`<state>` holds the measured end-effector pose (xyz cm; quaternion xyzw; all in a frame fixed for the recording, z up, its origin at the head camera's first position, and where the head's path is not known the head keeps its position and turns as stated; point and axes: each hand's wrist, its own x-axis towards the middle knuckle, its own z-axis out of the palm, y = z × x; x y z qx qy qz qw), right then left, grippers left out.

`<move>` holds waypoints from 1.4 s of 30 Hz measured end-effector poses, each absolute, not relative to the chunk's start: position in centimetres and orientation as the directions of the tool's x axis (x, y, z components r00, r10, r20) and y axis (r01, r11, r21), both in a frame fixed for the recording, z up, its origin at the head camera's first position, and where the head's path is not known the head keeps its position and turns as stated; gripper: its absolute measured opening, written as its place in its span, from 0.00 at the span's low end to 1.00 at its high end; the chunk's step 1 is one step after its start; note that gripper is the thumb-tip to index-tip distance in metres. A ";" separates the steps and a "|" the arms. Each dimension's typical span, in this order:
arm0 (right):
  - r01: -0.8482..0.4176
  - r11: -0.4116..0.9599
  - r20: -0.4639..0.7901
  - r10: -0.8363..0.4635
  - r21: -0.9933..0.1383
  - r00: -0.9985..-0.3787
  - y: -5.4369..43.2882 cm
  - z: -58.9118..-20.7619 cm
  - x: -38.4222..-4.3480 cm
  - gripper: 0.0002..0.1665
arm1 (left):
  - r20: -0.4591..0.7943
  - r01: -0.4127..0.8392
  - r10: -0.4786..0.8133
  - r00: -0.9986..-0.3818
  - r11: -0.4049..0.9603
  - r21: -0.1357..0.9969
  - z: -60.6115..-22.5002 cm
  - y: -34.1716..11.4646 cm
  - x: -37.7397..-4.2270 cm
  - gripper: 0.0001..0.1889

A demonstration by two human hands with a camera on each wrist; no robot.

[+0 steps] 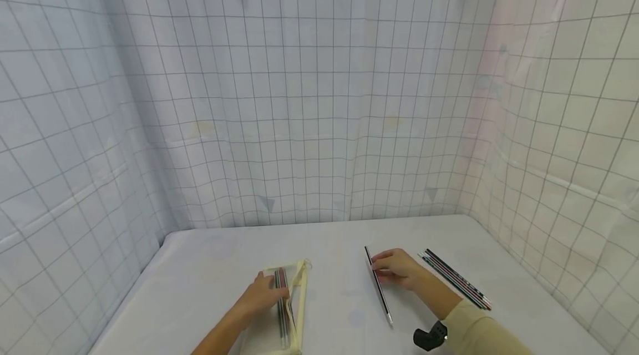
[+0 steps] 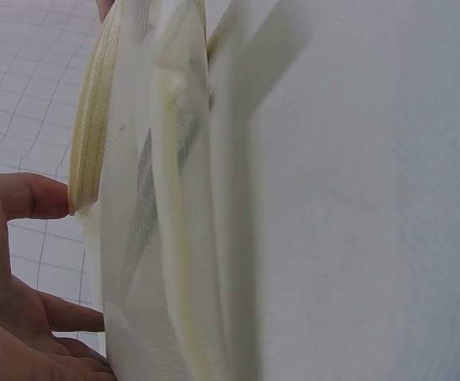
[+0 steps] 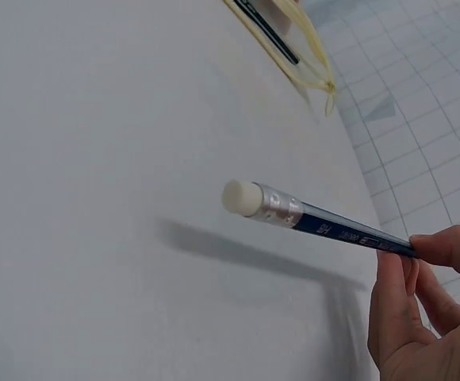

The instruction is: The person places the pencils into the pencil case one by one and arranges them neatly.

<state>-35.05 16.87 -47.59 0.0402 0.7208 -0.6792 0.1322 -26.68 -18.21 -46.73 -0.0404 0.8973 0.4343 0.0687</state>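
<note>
A see-through pencil pouch (image 1: 264, 328) with pale yellow zipper edging lies left of centre in the head view, and several pencils (image 1: 282, 310) show in it. My left hand (image 1: 263, 295) is on the pouch and holds its opening edge; in the left wrist view a fingertip touches the yellow zipper band (image 2: 97, 119). My right hand (image 1: 397, 268) pinches a dark pencil (image 1: 380, 292) between thumb and fingers. Its white eraser (image 3: 240, 197) and silver ferrule (image 3: 279, 206) point toward the wrist camera, raised over the table with a shadow below.
A bundle of several pencils (image 1: 456, 280) lies on the white table (image 1: 329, 249) to the right, beyond my right forearm. A dark band (image 1: 430, 336) is at the right sleeve. Gridded white curtains (image 1: 319, 94) surround the table at the back and sides.
</note>
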 end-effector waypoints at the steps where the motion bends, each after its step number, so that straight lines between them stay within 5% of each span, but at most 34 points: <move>1: 0.242 0.074 -0.249 -0.128 -0.968 -0.960 16.5 -47.7 -35.0 0.13 | -0.163 -0.136 -0.013 -0.987 0.618 0.774 -46.7 -18.2 -26.6 0.46; 25: 0.206 0.086 -0.222 -0.257 -0.975 -0.941 8.9 -47.6 -33.4 0.13 | -0.150 -0.112 0.003 -0.989 0.654 0.749 -46.8 -18.4 -27.1 0.45; 34: 0.116 0.245 -0.188 -0.294 -0.963 -0.937 5.6 -47.6 -32.3 0.10 | -0.159 -0.114 0.010 -0.987 0.654 0.748 -46.6 -18.2 -27.1 0.45; 42: 0.117 0.223 -0.189 -0.332 -0.968 -0.924 2.5 -47.1 -32.2 0.08 | -0.145 -0.103 0.008 -0.989 0.666 0.738 -46.3 -18.2 -27.1 0.45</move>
